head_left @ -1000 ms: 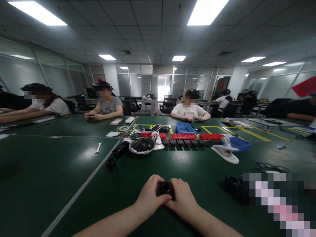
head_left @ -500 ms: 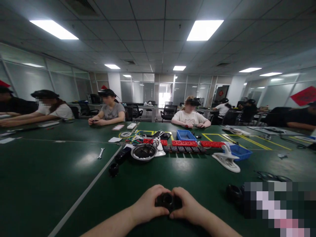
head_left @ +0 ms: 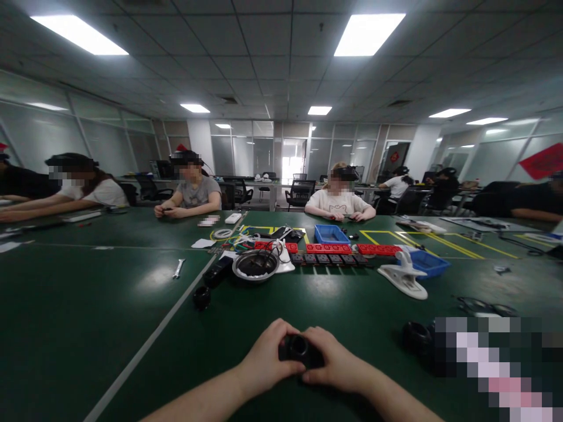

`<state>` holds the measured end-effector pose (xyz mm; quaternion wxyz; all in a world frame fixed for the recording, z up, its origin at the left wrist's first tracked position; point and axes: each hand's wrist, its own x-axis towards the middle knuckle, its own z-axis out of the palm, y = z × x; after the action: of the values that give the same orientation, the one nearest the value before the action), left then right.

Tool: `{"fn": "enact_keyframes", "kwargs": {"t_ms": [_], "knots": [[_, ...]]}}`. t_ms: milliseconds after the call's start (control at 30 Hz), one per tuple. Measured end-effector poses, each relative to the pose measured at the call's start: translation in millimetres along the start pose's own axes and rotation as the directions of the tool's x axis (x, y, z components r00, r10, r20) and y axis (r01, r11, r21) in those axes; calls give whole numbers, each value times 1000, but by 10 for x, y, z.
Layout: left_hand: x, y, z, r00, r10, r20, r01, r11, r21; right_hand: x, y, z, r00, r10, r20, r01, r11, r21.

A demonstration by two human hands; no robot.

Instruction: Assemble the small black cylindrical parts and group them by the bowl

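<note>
Between my two hands is a small black part with a round hole (head_left: 299, 347), held just above or on the green table (head_left: 237, 328); I cannot tell which. My left hand (head_left: 269, 357) grips its left side, thumb below and fingers over the top. From the right, my right hand (head_left: 328, 360) closes on it the same way, and both thumb tips nearly meet beneath the hole. The fingers hide most of the part, so its exact kind does not show. A black ring-shaped piece (head_left: 202, 298) lies ahead to the left.
Beyond my hands lie a metal bowl (head_left: 240, 271), red socket strips (head_left: 329, 248), a blue bin (head_left: 331, 234) and a white clamp-like base (head_left: 402, 275). A wrench (head_left: 178, 268) is at left. Black round pieces (head_left: 416, 337) stand at right. Several people sit around the table.
The view has tilted slightly, so the room and table sit higher in the picture. My hands keep their hold on the black part, with the right fingers shifted a little over its top.
</note>
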<state>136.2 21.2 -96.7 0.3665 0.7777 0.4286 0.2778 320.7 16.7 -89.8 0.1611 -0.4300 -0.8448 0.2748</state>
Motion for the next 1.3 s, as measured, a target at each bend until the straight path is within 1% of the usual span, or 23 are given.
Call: {"fn": "enact_keyframes", "kwargs": {"t_ms": [67,133,200,267,300,367,433,467,533,567,600,700,767,800,900,1067,1167,1233,1300], "knots": [[2,-39,3,999,32,6,-32,999,-2,-3,32,-55,998,-32,45,30,999,38],[5,-68,12,998,57,7,-57,998,-9,5,65,-68,996,-66,51,64,997,42],[5,-72,24,997,74,4,-74,997,-10,20,97,-42,995,-90,33,89,995,37],[6,-49,48,997,74,-20,-74,997,13,38,121,16,996,-84,-14,84,996,18],[7,-32,68,997,64,-46,-63,998,31,46,126,55,997,-59,-58,59,998,-14],[15,5,125,992,28,-124,-20,998,66,56,111,144,982,16,-189,-42,990,-135],[26,32,194,976,-12,-218,31,996,86,57,66,232,940,76,-333,-175,945,-278],[31,40,226,965,-25,-261,50,995,91,53,39,267,918,89,-387,-229,915,-332],[31,48,265,951,-31,-308,64,993,98,36,-10,299,896,111,-431,-290,881,-375],[26,50,270,951,-26,-307,59,993,98,23,-25,292,899,118,-422,-288,885,-365],[16,52,264,957,-16,-290,46,994,95,8,-32,270,913,117,-390,-260,905,-337],[-30,60,208,985,39,-169,-28,997,70,-45,-5,140,980,41,-196,-79,978,-192],[-61,67,168,993,78,-89,-74,996,50,-78,35,46,996,-27,-80,20,996,-87],[-73,70,153,994,89,-63,-87,995,44,-91,54,10,998,-50,-44,48,998,-40],[-94,74,123,993,109,-38,-107,993,44,-106,91,-33,996,-78,-34,79,996,40],[-93,43,55,981,190,39,-191,981,21,-88,107,7,997,-39,-70,43,997,63],[-74,18,-2,980,181,78,-180,983,-20,-82,109,6,997,-43,-69,48,996,73],[-53,12,-25,981,169,91,-168,986,-16,-81,104,-5,997,-53,-58,58,995,82],[-33,14,-28,983,153,96,-154,988,-7,-78,96,-10,998,-38,-53,42,995,89]]}}
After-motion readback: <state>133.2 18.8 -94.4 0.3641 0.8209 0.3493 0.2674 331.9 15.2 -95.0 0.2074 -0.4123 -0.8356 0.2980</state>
